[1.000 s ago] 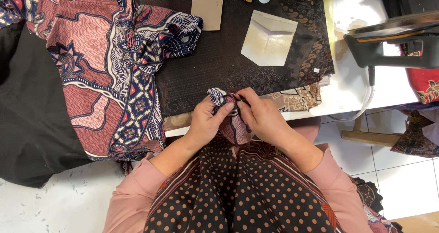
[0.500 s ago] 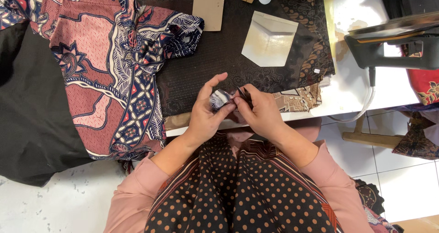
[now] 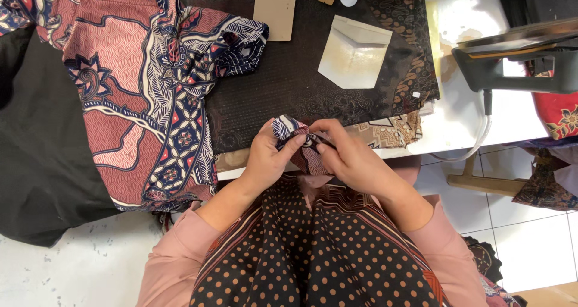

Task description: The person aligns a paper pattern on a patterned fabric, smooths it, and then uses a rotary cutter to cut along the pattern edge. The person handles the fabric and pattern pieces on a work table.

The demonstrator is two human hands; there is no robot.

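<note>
Both hands [image 3: 274, 159] [image 3: 352, 156] pinch small patterned fabric piece [image 3: 288, 128], navy-white-maroon, crumpled.

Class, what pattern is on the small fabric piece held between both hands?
The small fabric piece has a navy-and-white leaf-like print, seen in the head view.

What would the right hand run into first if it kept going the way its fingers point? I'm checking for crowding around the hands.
The right hand points leftward at the small patterned fabric piece it pinches; just beyond lies the left hand, which grips the same piece. Depth is hard to judge.
</note>
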